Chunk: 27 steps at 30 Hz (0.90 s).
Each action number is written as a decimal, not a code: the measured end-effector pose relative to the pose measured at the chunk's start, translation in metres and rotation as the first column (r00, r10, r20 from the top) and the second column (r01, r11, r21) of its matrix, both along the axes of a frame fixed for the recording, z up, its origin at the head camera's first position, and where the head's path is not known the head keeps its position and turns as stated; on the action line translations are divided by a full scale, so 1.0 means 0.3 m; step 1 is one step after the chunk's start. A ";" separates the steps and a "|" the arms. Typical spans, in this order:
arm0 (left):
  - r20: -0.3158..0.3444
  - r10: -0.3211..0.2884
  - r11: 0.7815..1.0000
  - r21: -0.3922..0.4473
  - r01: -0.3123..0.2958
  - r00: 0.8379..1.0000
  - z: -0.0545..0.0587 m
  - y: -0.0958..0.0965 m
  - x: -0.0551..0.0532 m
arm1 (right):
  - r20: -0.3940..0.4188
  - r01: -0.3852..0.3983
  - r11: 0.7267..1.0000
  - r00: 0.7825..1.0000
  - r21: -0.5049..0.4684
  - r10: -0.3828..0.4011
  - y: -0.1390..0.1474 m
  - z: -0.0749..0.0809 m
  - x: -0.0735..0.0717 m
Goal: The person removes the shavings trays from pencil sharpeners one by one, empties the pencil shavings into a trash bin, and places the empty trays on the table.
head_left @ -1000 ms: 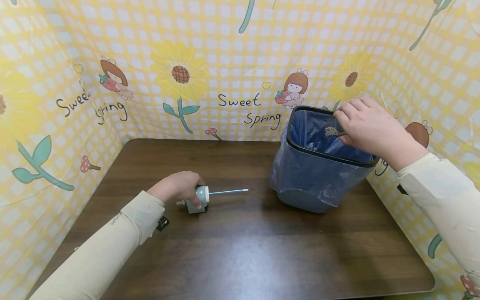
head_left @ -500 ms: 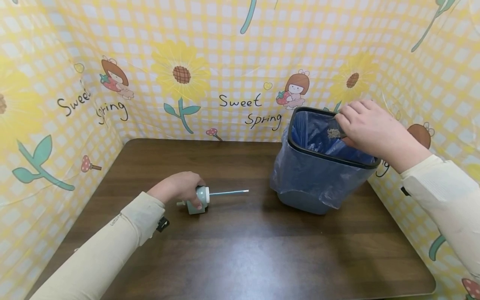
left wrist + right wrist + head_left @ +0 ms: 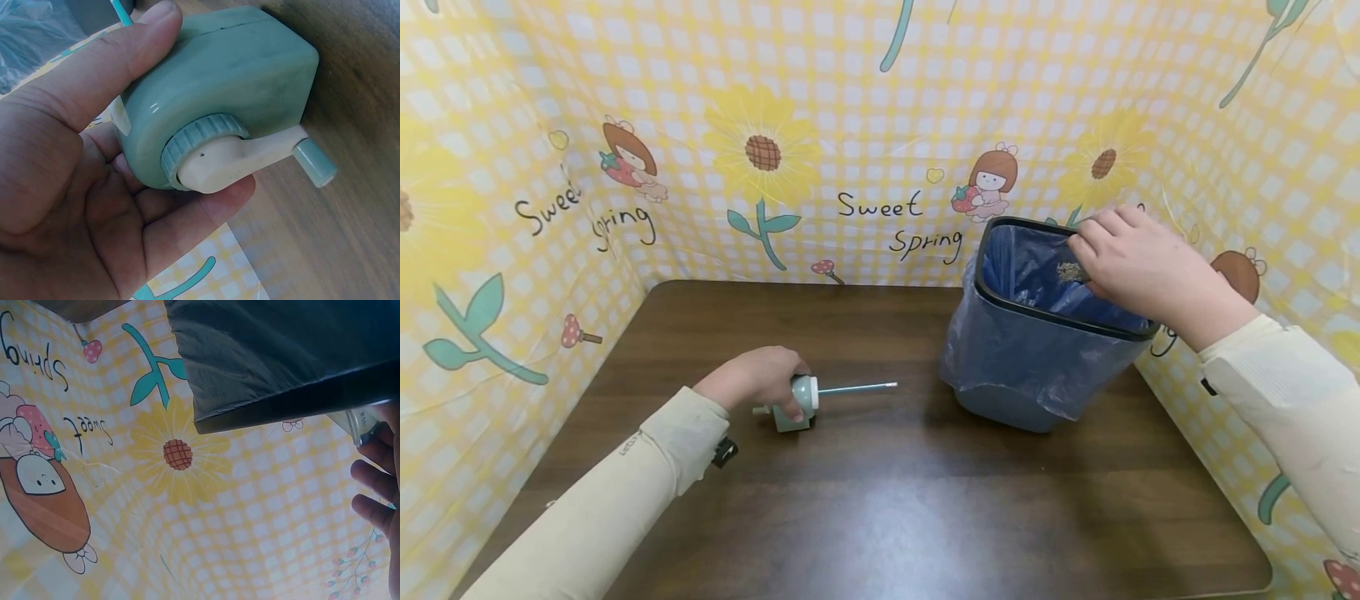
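Observation:
My left hand [image 3: 760, 379] grips a pale green crank pencil sharpener [image 3: 219, 75] on the table. Its crank handle [image 3: 315, 164] points away from the palm in the left wrist view. A thin blue pencil [image 3: 857, 388] sticks out of the sharpener's front toward the right. Over the open top of a lined trash bin [image 3: 1030, 358], my right hand [image 3: 1150, 262] pinches a small clear plastic drawer [image 3: 357, 425], mostly hidden by the fingers and the bin rim. Grey-brown pencil shavings [image 3: 1070, 272] show at the drawer, above the blue bag.
The bin's black rim [image 3: 1052, 314] holds a blue plastic bag [image 3: 1000, 258] folded over the outside. Both stand at the back right of the dark wooden table [image 3: 865, 517]. A yellow checked cloth [image 3: 865, 125] hangs around the table's back and sides.
My right hand has lowered very slightly over the bin, and the drawer now shows less beside its fingers. My left hand and the sharpener have stayed in place.

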<state>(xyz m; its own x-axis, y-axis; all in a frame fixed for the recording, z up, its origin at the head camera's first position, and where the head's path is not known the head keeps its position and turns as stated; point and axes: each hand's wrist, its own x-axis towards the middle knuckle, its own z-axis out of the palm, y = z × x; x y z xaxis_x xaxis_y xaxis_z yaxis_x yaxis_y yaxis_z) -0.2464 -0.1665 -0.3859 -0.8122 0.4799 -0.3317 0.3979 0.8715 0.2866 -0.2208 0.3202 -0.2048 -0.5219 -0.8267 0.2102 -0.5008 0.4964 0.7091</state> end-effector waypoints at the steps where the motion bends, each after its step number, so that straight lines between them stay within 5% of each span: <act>1: -0.001 -0.003 1.000 0.000 0.003 1.000 -0.002 0.000 0.000 | -0.002 0.000 1.000 1.000 0.000 0.000 0.001 -0.001 0.000; 27: -0.004 -0.004 1.000 -0.001 0.004 1.000 -0.004 0.000 -0.001 | -0.047 -0.016 0.996 0.999 0.090 0.020 -0.008 0.009 0.006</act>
